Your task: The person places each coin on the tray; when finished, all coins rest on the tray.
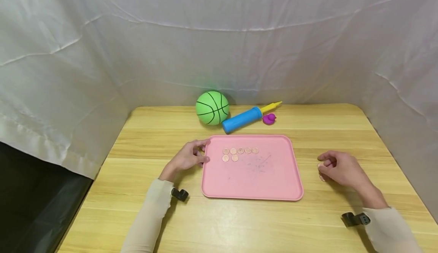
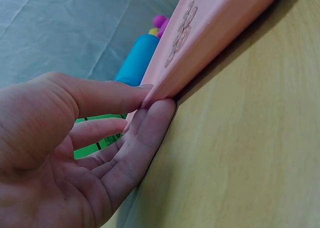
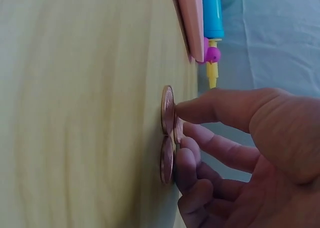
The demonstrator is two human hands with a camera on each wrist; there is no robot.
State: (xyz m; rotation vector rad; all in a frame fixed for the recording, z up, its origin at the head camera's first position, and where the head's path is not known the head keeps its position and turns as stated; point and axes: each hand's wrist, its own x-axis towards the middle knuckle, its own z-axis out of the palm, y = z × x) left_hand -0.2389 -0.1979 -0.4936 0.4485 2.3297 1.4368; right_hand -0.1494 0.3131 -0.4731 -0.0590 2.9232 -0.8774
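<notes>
My left hand (image 1: 186,156) pinches the left rim of a pink tray (image 1: 219,186), thumb on top and fingers below, as the left wrist view shows. Copper-coloured coins (image 1: 241,151) lie on the tray in two rows, the upper row longer than the lower one. To the tray's right, my right hand (image 1: 342,168) is low over the table with bent fingers. Its thumb tip touches a copper coin (image 3: 168,110). A second coin (image 3: 167,159) lies beside it, and a third coin (image 3: 179,129) shows partly, near the fingertips. Whether any coin is gripped is unclear.
Behind the tray are a green basketball (image 1: 212,108), a blue hand pump (image 1: 242,120) with a yellow nozzle (image 1: 271,107), and a purple rubber duck (image 1: 269,119). Pale cloth (image 1: 246,62) hangs around the back and sides of the wooden table (image 1: 154,131).
</notes>
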